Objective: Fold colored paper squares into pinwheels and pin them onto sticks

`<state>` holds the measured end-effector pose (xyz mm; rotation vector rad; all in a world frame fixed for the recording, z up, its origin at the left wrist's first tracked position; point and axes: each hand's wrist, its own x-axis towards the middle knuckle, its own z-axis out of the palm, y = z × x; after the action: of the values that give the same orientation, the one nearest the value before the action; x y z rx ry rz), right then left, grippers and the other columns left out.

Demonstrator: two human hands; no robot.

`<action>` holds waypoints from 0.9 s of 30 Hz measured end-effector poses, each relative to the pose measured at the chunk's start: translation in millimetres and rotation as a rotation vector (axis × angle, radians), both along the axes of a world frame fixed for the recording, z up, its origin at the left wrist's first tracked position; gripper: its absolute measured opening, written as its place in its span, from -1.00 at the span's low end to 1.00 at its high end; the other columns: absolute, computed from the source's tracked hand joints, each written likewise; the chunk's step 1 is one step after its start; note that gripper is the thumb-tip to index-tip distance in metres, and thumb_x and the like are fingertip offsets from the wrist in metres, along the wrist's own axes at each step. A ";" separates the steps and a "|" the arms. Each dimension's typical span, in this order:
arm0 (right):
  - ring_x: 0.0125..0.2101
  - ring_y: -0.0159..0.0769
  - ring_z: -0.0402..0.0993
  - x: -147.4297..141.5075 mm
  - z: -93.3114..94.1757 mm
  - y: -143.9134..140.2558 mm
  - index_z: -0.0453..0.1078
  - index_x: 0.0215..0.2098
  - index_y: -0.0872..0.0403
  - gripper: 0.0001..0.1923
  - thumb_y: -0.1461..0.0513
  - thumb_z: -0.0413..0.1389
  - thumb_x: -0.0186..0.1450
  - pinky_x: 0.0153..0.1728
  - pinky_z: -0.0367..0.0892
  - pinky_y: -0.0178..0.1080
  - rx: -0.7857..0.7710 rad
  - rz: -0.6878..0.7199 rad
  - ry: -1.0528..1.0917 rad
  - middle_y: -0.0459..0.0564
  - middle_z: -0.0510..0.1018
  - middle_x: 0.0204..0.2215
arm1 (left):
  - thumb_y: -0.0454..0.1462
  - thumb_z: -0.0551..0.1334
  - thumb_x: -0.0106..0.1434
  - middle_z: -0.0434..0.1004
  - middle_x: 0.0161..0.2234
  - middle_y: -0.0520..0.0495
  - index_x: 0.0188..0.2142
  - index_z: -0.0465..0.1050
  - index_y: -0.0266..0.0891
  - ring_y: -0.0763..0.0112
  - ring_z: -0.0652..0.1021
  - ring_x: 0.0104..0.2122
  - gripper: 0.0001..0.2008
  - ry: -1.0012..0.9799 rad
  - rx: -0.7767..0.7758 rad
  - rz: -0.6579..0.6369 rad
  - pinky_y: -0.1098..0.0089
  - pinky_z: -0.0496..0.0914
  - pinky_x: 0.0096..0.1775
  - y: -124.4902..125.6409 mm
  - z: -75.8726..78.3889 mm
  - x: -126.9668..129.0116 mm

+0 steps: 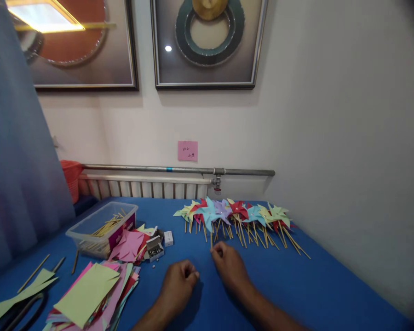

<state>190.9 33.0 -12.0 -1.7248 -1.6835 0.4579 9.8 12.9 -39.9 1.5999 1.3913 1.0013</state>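
Observation:
My right hand (229, 265) pinches the lower end of the stick of a light blue paper pinwheel (209, 214). That pinwheel's head lies at the front of a row of paper pinwheels (253, 213) in several colours, their wooden sticks pointing towards me. To the left, my left hand (179, 282) hovers low over the blue table with its fingers curled in, and nothing shows in them. Beyond it are an open small box of metal pins (155, 248) and a small white box (169, 238).
A clear plastic bin (103, 220) holds wooden sticks, with pink cut paper (127, 246) beside it. Stacked coloured paper (88, 294) lies front left, near scissors (29, 308) partly under paper strips. A radiator (148, 189) and pipe (193, 169) run behind the blue table (296, 285); a curtain (17, 147) hangs left.

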 end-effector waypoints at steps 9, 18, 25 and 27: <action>-0.33 -0.19 0.57 17.2 27.7 66.4 0.57 -0.35 0.10 -0.72 0.24 0.04 0.41 -0.36 0.14 -0.25 -0.033 -0.158 -0.185 0.11 0.69 -0.37 | -0.34 0.20 0.16 0.58 -0.43 -0.04 -0.46 0.49 -0.22 0.29 0.51 -0.36 -0.89 0.241 0.085 -0.049 0.36 0.13 -0.31 -4.0 -0.9 0.8; -0.13 -0.03 0.65 1.3 10.3 77.3 0.61 -0.21 0.11 -0.70 0.22 0.02 0.46 -0.24 0.28 -0.18 -0.104 -0.240 -0.260 0.27 0.72 -0.19 | -0.31 0.20 0.18 0.62 -0.38 -0.09 -0.45 0.50 -0.21 0.24 0.53 -0.32 -0.88 0.317 0.098 -0.067 0.34 0.13 -0.29 -5.2 -0.9 -0.7; -0.15 -0.04 0.64 2.9 3.0 73.4 0.57 -0.19 0.09 -0.71 0.16 0.03 0.49 -0.23 0.29 -0.18 -0.082 -0.223 -0.266 0.23 0.71 -0.20 | -0.33 0.20 0.17 0.62 -0.38 -0.08 -0.46 0.50 -0.20 0.23 0.54 -0.31 -0.88 0.298 0.104 -0.069 0.34 0.14 -0.27 -6.1 -0.6 -1.4; -0.19 -0.08 0.63 2.7 4.2 67.2 0.55 -0.22 0.08 -0.71 0.17 0.02 0.49 -0.25 0.27 -0.20 -0.071 -0.207 -0.252 0.18 0.70 -0.25 | -0.33 0.20 0.18 0.60 -0.40 -0.07 -0.46 0.49 -0.19 0.24 0.53 -0.33 -0.88 0.282 0.111 -0.071 0.34 0.14 -0.28 -6.5 -1.8 -2.3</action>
<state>193.6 100.2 -7.9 -2.0542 -1.6506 0.2140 7.5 6.4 -41.7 1.9177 1.4722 0.8480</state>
